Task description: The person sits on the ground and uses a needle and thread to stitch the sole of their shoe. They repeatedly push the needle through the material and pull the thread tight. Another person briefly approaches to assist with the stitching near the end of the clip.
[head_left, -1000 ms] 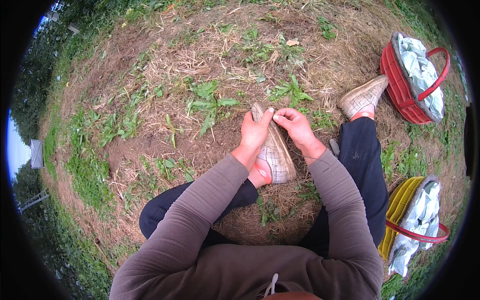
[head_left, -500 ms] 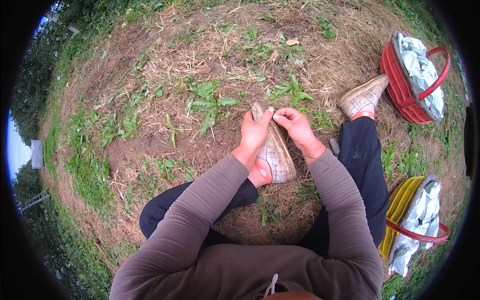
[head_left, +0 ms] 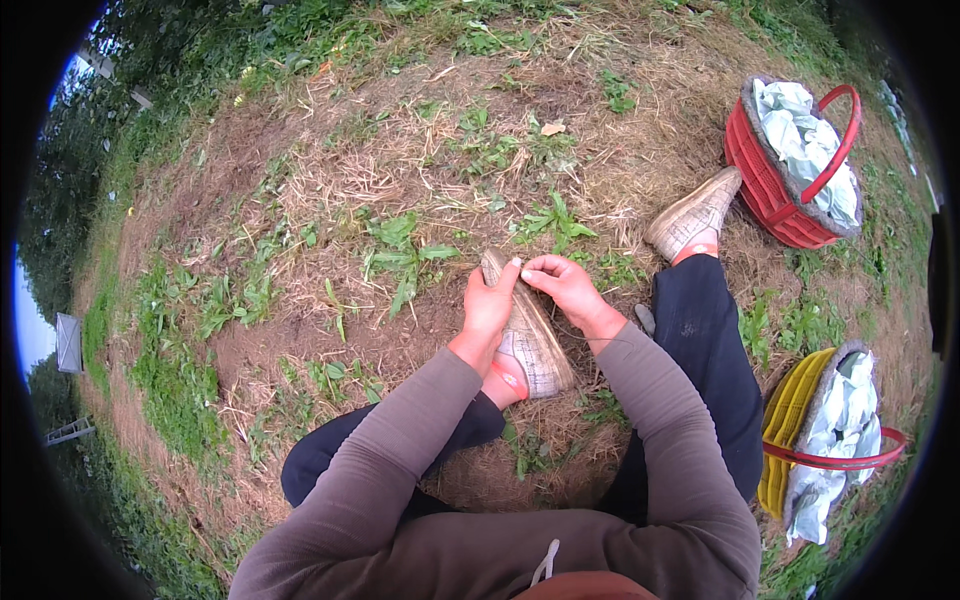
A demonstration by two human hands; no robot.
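Close Work, Sitting Low

At far left, a pale panel point(head_left: 69, 343) stands before dark trees, with a ladder-like frame point(head_left: 70, 432) below it. Leafy green weeds point(head_left: 180, 370) spread over the dry, straw-strewn ground point(head_left: 260, 340) toward your bent left leg point(head_left: 330, 455), in dark trousers. Your left hand point(head_left: 487, 305) lies along the near-left side of the pale, checked left shoe point(head_left: 538, 352), its thumb raised by the toe; you wear that shoe over an orange-pink sock point(head_left: 507, 381), set on the ground between your legs. Just to the right, your right hand point(head_left: 570, 292) is drawn narrow, thumb and forefinger together beside the left thumb; whether either hand grips anything small, you cannot tell from here. A thin dark strand point(head_left: 622, 341) curves by your right cuff. A grey stone-like lump point(head_left: 645, 319) sits against your outstretched right leg point(head_left: 705, 350), which ends in the matching right shoe point(head_left: 695, 213). Beside its toe, a red basket point(head_left: 765, 175) tilts, pale sheeting inside; nearer you, at far right, a yellow basket point(head_left: 797, 412) with a red handle holds the same
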